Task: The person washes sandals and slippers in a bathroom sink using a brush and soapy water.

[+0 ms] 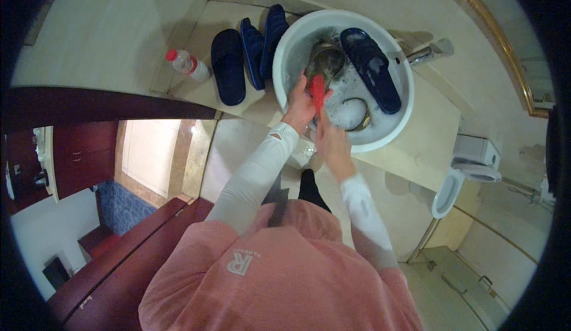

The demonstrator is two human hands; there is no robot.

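A round white washbasin (285, 121) full of soapy water lies before me. At its near left side my left hand (301, 106) grips a dark sandal (328, 61), partly hidden by the hand. My right hand (333, 146), blurred, holds a red brush (317, 91) against the near end of that sandal. Whether the brush has bristles is hidden from this side. A dark blue slide slipper (372, 72), wet with suds, leans along the basin's right side. Near the front, another sandal (360, 123) with a gold-coloured buckle sits under white foam.
Left of the basin, a dark slipper (228, 68) and two upturned blue slippers (252, 54) (273, 36) rest on the counter beside a red-capped plastic bottle (189, 65). A chrome faucet (430, 52) juts in from the right. A toilet (461, 177) stands farther right.
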